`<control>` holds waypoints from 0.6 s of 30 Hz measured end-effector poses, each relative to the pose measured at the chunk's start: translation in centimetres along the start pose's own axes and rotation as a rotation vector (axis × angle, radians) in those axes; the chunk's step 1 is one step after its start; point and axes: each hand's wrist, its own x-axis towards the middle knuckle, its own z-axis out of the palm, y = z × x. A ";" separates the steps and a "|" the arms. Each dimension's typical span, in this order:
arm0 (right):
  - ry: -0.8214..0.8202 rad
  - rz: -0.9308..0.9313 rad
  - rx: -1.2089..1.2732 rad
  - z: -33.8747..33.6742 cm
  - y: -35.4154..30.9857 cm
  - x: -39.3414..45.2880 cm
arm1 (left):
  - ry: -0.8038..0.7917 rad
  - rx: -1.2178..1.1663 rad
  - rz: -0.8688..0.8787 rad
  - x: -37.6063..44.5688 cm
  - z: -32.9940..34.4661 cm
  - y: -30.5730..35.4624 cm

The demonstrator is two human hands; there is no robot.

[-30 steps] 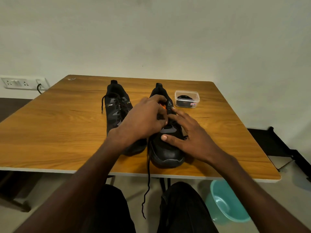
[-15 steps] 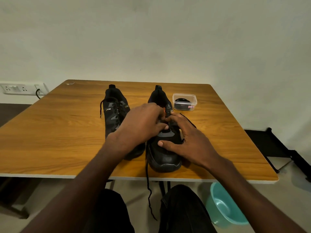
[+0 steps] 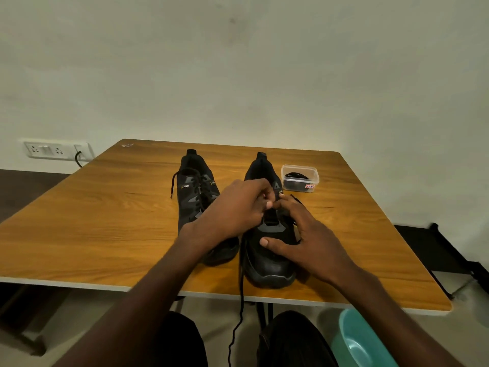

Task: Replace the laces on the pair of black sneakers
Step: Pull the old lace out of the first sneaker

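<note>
Both hands are together over the right sneaker (image 3: 267,255): the left hand (image 3: 238,207) has its fingers curled at the eyelets near the tongue, seemingly pinching the lace there, though the pinch itself is hidden. The right hand (image 3: 304,237) lies spread along the shoe's outer side, thumb across the toe box, bracing it.

Taking that sneaker as the landmark, the wooden table (image 3: 92,221) carries it near the front edge, toe toward the person. The left sneaker (image 3: 195,197) stands just beside it on the left, laced and loosened. A clear plastic tub (image 3: 300,178) with dark coiled laces inside sits behind it to the right. The loose lace end (image 3: 239,308) trails off its toe side, over the table edge and down between the person's knees.

From where I stand, the risks look like this. Pulling hard with the shoe so near the edge could drag it off the table if the bracing hand slackens. The hanging lace could snag on a knee and jerk the shoe. The lace tip may catch in an eyelet and fray if forced.
</note>
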 end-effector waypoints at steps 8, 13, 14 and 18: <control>-0.007 0.025 -0.047 0.4 0.2 0.3 | -0.002 0.239 0.061 0.0 -0.8 0.1; 0.002 0.040 -0.056 0.4 0.2 0.1 | 0.028 -0.227 -0.080 -0.1 -1.1 0.2; 0.002 0.041 -0.064 0.4 0.2 0.1 | 0.020 -0.270 -0.095 -0.1 -1.0 0.2; -0.003 0.056 -0.092 0.6 0.1 0.2 | -0.044 -0.168 -0.123 -0.3 -1.0 0.8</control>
